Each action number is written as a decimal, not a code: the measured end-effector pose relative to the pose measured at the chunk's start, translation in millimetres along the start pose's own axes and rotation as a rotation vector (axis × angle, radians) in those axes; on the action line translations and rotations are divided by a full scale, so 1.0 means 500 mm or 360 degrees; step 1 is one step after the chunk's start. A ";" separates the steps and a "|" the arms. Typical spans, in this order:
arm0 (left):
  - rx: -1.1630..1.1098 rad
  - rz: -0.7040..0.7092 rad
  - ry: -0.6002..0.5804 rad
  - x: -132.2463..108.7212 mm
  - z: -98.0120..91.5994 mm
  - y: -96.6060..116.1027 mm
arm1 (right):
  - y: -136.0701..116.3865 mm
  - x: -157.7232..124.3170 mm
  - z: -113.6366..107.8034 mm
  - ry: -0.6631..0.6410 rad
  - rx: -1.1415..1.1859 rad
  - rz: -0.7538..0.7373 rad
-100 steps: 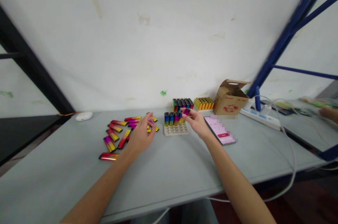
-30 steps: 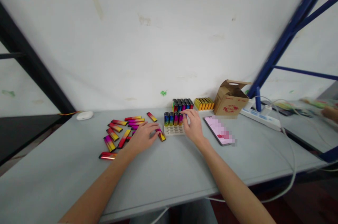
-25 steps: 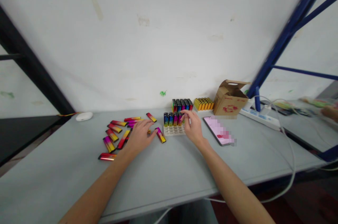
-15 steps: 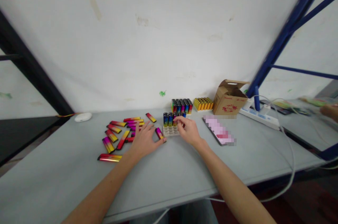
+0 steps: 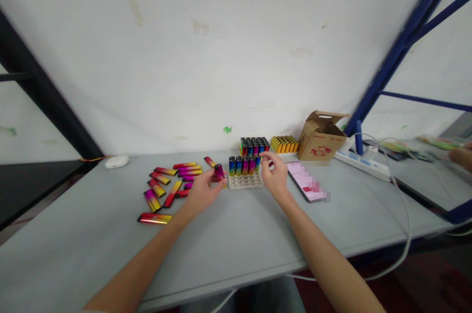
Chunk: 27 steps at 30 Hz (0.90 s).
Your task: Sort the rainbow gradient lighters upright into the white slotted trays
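My left hand (image 5: pixel 204 190) has its fingers closed around a purple-red shiny tube (image 5: pixel 219 172) with a dark end, held tilted above the table. Beside it stands a pale tray (image 5: pixel 245 182) with rows of holes. A row of blue, green and purple tubes (image 5: pixel 245 165) stands upright in its back part, while its front holes show bare. At the right end of that row, my right hand (image 5: pixel 273 172) has curled fingers, with thumb and index close to the last tube. Whether something small is between them cannot be made out. Several red, yellow and purple tubes (image 5: pixel 171 195) lie loose on the left.
Behind the tray stand a block of dark multicoloured tubes (image 5: pixel 254 146) and a block of yellow ones (image 5: pixel 284 144). To the right are a phone (image 5: pixel 306 182), an open cardboard box (image 5: pixel 319 143) and a power strip (image 5: pixel 363 164). A white case (image 5: pixel 117 162) lies far left.
My left hand has picked up the purple-red tube that lay beside the tray and lifted it. My right hand has moved right, from the tray's middle to the end of the row.
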<state>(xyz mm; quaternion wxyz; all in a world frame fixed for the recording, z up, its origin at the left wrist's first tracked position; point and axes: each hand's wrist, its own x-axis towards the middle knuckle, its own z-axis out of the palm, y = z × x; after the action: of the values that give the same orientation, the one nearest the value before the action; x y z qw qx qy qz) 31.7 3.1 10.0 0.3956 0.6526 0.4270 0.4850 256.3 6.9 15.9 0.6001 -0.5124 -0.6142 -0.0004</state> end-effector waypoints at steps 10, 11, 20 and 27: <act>-0.1257 -0.0640 -0.0173 0.004 -0.030 0.046 | 0.065 -0.005 0.017 -0.0422 -0.0010 0.0289; -0.1270 -0.0667 -0.0158 0.005 -0.034 0.049 | 0.069 -0.007 0.015 -0.0477 0.0007 0.0301; -0.1409 -0.0768 -0.0168 0.008 -0.047 0.070 | 0.057 -0.011 0.008 -0.1077 0.0065 0.0253; -0.1504 -0.0768 -0.0088 0.012 -0.045 0.062 | 0.054 -0.016 0.010 -0.1118 -0.0016 0.0194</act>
<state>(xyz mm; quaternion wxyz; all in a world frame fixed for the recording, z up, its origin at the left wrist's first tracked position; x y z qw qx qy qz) 16.1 1.1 45.4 0.7580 0.2991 0.2894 0.5023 267.8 18.0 -8.1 0.3485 -0.5200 -0.7514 0.2086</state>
